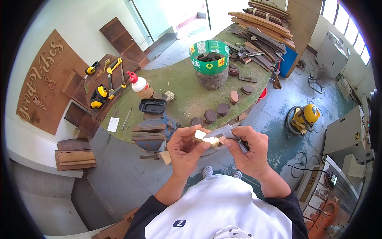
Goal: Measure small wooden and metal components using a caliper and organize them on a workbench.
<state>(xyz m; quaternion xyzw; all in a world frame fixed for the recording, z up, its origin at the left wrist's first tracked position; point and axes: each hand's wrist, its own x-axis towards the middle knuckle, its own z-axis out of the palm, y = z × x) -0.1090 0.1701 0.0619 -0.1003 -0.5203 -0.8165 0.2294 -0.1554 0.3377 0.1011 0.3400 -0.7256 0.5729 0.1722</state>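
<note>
My left hand is closed, its thumb and fingers pinching a small pale wooden piece. Close to it, my right hand grips a thin grey flat sheet, whose edge lies against or just behind the pale piece; whether they touch is hard to tell. Something dark shows by the right fingers, partly hidden. Both hands are raised before my body at the bench's near edge. Several dark rounded wooden pieces lie on the green-topped bench beyond them.
A blue bench vise sits left of my hands, beside a black tray and a red-capped glue bottle. A green-banded tub holds dark pieces. Wood strips are piled at the far right. A yellow vacuum stands on the floor.
</note>
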